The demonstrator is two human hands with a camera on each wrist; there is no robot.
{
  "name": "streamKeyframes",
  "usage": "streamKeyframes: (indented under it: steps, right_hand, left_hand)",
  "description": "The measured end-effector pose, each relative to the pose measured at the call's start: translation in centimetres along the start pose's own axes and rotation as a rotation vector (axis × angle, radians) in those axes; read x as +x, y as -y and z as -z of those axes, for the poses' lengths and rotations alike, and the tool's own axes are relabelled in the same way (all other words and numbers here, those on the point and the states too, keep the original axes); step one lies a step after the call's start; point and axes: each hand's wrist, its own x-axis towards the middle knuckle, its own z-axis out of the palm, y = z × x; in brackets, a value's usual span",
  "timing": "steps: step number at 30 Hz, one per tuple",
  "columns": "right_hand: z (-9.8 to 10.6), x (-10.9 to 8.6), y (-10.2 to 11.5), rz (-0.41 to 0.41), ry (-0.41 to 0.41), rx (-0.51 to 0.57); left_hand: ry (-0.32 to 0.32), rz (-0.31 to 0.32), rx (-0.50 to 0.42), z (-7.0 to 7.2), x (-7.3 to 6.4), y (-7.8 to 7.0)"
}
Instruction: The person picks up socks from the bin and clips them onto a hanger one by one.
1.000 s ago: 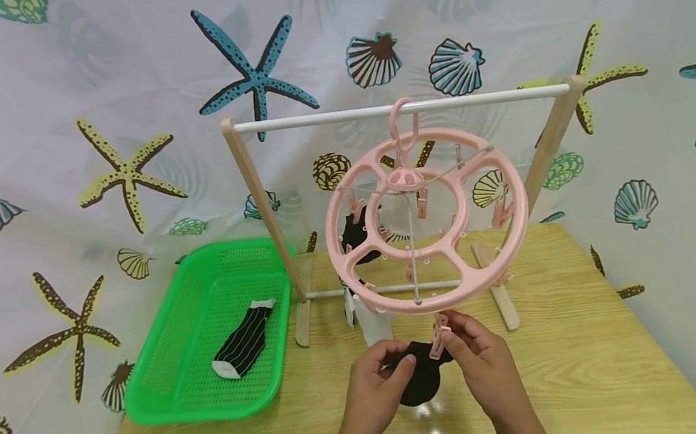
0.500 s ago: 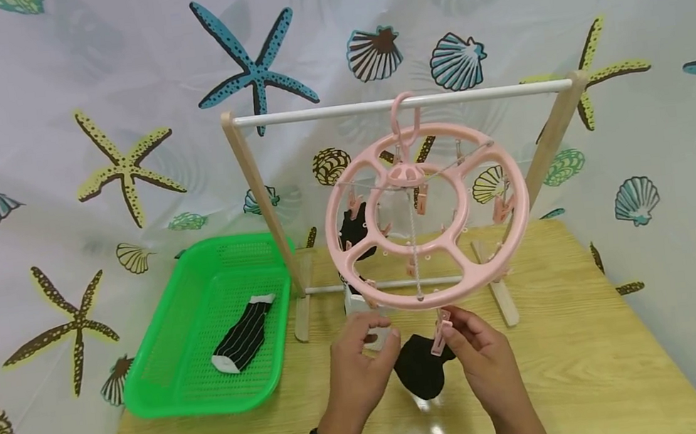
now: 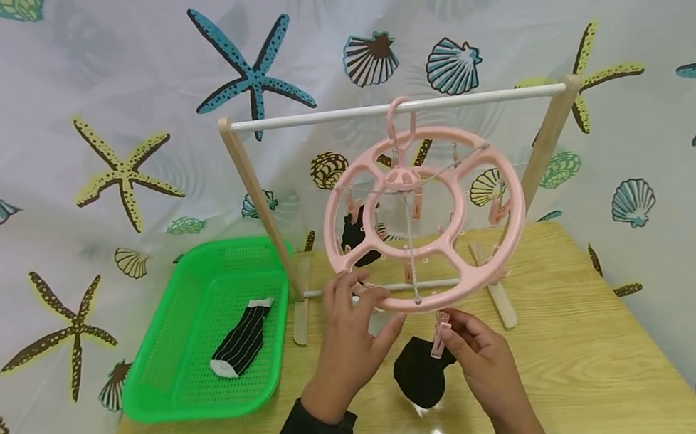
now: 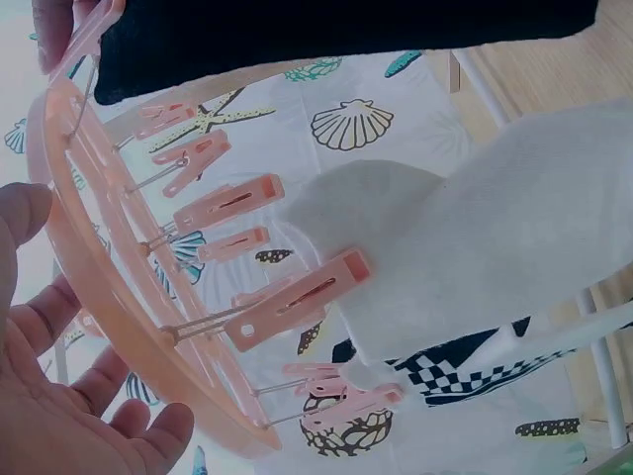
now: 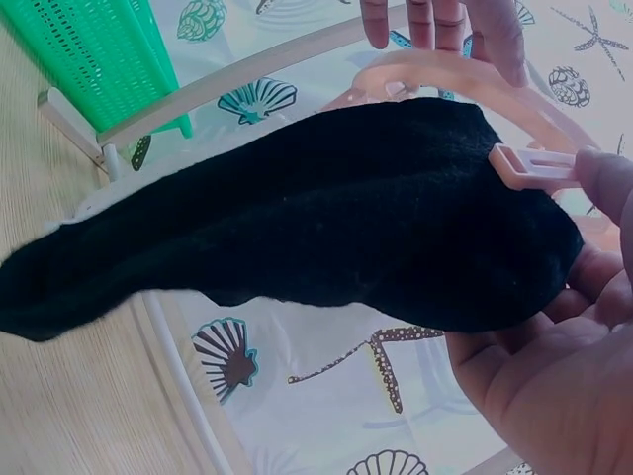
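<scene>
A pink round clip hanger [image 3: 497,270] hangs from a white rod. In the head view my right hand [image 3: 484,350] pinches a pink clothespin [image 3: 441,339] at the hanger's near edge. That clip sits on the edge of a black sock [image 5: 297,213], which dangles below it. My left hand [image 3: 350,338] is at the hanger's near left rim, fingers spread and loosely bent; the left wrist view shows fingertips right at the ring. Beyond it a white sock [image 4: 514,198] hangs from another clip, with a black-and-white checked sock [image 4: 465,371] behind.
A green basket [image 3: 179,379] stands at the left with a black striped sock [image 3: 243,339] inside. The rack's wooden legs [image 3: 259,205] flank the hanger. Another black piece [image 3: 356,234] hangs at the far left of the ring. The wooden table [image 3: 593,332] lies below.
My left hand has let go of the black sock and moved up and left to the hanger's rim. My right hand stays at the clothespin, and the sock hangs from it.
</scene>
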Motion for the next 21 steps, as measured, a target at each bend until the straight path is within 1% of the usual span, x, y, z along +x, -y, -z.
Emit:
streamKeyframes:
  steps: [3, 6, 15, 18, 21]
  right_hand:
    - [0.0, 0.0, 0.0, -0.004, -0.004, 0.000]
    - [0.1, 0.0, 0.1, 0.010, -0.005, -0.002]
    - [0.6, 0.2, 0.0, 0.076, 0.031, -0.012]
    - [0.9, 0.3, 0.1, 0.087, 0.013, -0.015]
    - [1.2, 0.2, 0.3, 0.077, -0.040, -0.011]
  left_hand:
    - [0.014, 0.010, -0.017, 0.2, 0.1, -0.1]
    - [0.005, 0.009, -0.037, 0.4, 0.1, -0.1]
    - [-0.023, -0.041, -0.066, 1.1, 0.2, -0.2]
    - [-0.040, -0.053, -0.087, 1.4, 0.4, -0.2]
    - [-0.056, -0.064, -0.084, 1.7, 0.6, -0.1]
